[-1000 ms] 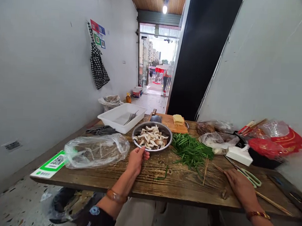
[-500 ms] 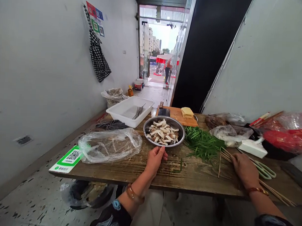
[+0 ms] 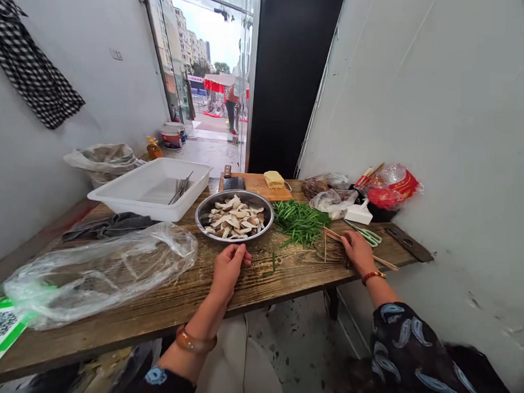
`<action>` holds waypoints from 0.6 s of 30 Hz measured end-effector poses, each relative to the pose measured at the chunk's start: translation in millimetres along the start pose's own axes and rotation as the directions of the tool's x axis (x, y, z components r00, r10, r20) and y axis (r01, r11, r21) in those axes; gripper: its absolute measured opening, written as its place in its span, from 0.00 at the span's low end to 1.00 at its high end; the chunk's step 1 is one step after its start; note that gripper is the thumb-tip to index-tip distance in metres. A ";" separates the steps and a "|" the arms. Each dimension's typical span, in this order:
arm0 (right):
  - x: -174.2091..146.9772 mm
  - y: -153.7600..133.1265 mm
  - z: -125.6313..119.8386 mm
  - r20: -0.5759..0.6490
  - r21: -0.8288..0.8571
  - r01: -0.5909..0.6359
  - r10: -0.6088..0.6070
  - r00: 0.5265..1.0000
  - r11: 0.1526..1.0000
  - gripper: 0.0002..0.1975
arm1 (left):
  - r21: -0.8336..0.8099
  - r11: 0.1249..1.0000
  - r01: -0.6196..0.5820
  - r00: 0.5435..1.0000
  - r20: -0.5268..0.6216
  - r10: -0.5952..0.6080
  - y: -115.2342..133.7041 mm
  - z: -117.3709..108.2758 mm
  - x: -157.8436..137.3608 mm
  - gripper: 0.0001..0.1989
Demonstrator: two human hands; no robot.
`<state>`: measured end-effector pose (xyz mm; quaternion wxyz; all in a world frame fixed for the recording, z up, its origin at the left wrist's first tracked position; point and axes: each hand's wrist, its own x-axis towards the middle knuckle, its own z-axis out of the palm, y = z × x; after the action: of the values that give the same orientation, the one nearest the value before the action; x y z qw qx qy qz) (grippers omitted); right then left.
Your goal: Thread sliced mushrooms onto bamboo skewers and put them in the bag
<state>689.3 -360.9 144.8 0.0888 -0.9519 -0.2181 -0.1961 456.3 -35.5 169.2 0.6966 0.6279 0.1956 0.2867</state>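
My left hand (image 3: 229, 266) is closed, thumb against curled fingers, just in front of a steel bowl (image 3: 199, 220); whatever it may hold is hidden. Sliced mushrooms (image 3: 234, 217) fill that bowl. Over at the right, my right hand (image 3: 358, 252) is closed on thin bamboo skewers (image 3: 386, 262) lying along the table, their ends showing on both sides of it. One loose skewer (image 3: 325, 245) points toward the table's front edge beside them. Cut green leaves (image 3: 302, 222) lie in a heap between the bowl and my right hand.
A white plastic tub (image 3: 136, 182) stands at the back left, behind a clear plastic bag (image 3: 111, 271). Behind the bowl, a cutting board (image 3: 254, 184) carries a cleaver (image 3: 233, 183) and stacked yellow sheets (image 3: 274, 179). Green-handled scissors (image 3: 371, 237) lie beyond my right hand.
The view has swung to the right, so everything sits further left in it. Both hands keep nearly the same places, left before the bowl, right on the skewers.
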 end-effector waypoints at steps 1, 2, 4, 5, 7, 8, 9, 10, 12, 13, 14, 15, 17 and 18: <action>-2.9 -3.1 -2.6 0.016 0.004 0.004 -0.004 1.000 1.000 0.14 | -0.004 1.000 0.004 1.000 0.002 -0.004 -0.4 -0.2 0.4 0.18; -5.3 -6.2 -4.7 0.032 0.005 0.005 -0.006 0.999 1.000 0.14 | -0.009 1.000 0.009 1.000 0.001 -0.009 -0.9 -0.4 0.9 0.18; -8.4 -10.6 -7.9 0.043 0.000 -0.015 0.015 0.999 1.000 0.14 | -0.013 1.000 0.015 1.000 0.003 -0.015 -2.0 -0.8 2.0 0.18; -9.2 -11.1 -9.4 0.038 -0.007 -0.040 0.040 0.998 0.999 0.15 | -0.010 1.000 0.014 1.000 0.007 -0.014 -2.7 -1.0 2.6 0.17; -10.3 -7.5 -13.0 0.025 -0.018 -0.109 0.110 0.994 0.994 0.17 | 0.004 1.000 0.015 1.000 0.019 -0.015 -3.9 -1.4 3.8 0.17; -11.1 -3.7 -15.2 0.027 -0.019 -0.145 0.146 0.989 0.989 0.17 | 0.010 1.000 0.017 1.000 0.022 -0.017 -4.4 -1.5 4.3 0.17; -12.4 0.9 -17.7 0.035 -0.015 -0.178 0.178 0.983 0.984 0.16 | 0.015 1.000 0.017 1.000 0.023 -0.017 -4.7 -1.6 4.8 0.17; -14.3 5.8 -20.2 0.047 -0.008 -0.207 0.207 0.977 0.978 0.16 | 0.019 1.000 0.017 1.000 0.019 -0.017 -4.8 -1.5 5.1 0.17; -19.6 14.9 -25.9 0.068 0.020 -0.256 0.254 0.965 0.966 0.15 | 0.030 0.999 0.011 1.000 0.009 -0.011 -3.9 -1.0 5.1 0.17; -22.6 18.4 -29.1 0.071 0.041 -0.280 0.277 0.958 0.959 0.15 | 0.038 0.999 0.005 1.000 0.005 -0.005 -3.0 -0.6 4.9 0.17; -25.5 21.1 -32.6 0.069 0.065 -0.305 0.301 0.951 0.950 0.16 | 0.046 0.999 0.002 1.000 0.002 -0.002 -1.9 -0.1 4.5 0.17; -28.0 22.9 -36.6 0.063 0.095 -0.331 0.326 0.943 0.939 0.16 | 0.051 0.999 0.000 1.000 0.001 0.000 -0.8 0.3 4.1 0.17; -31.2 23.6 -46.1 0.047 0.169 -0.379 0.377 0.925 0.910 0.16 | 0.053 0.999 0.000 1.000 0.005 -0.001 0.8 0.7 3.6 0.16; -32.0 22.3 -51.3 0.039 0.215 -0.396 0.397 0.917 0.893 0.16 | 0.051 0.999 0.001 1.000 0.006 -0.001 1.2 0.5 3.7 0.16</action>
<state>655.7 -405.9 176.3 0.2315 -0.9601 -0.0393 -0.1516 459.2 -33.5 170.7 0.6811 0.6463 0.2010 0.2792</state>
